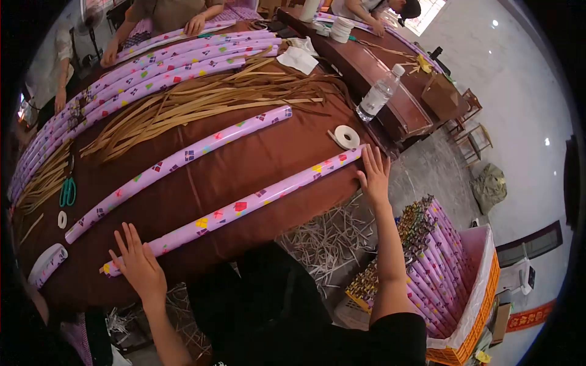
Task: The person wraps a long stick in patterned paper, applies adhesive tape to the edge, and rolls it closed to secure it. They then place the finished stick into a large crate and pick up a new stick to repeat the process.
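Left hand (141,263) and right hand (373,174) are pressing flat, fingers spread open, on the two ends of a long glossy pink patterned tube (235,208). It is lying along the near edge of the brown cloth-covered counter (256,161). Tan strips (201,100) and tape roll (347,136) are lying beyond; grey tiled floor.

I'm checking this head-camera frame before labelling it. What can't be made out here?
- Head view: left hand lies on the near wrapped tube; its palm hides the tube's end.
- Right hand covers the tube's other end.
- Scissors: small and warped near the lens edge.
- Water bottle: label too small to read.
- Far people: cut off by the top edge.
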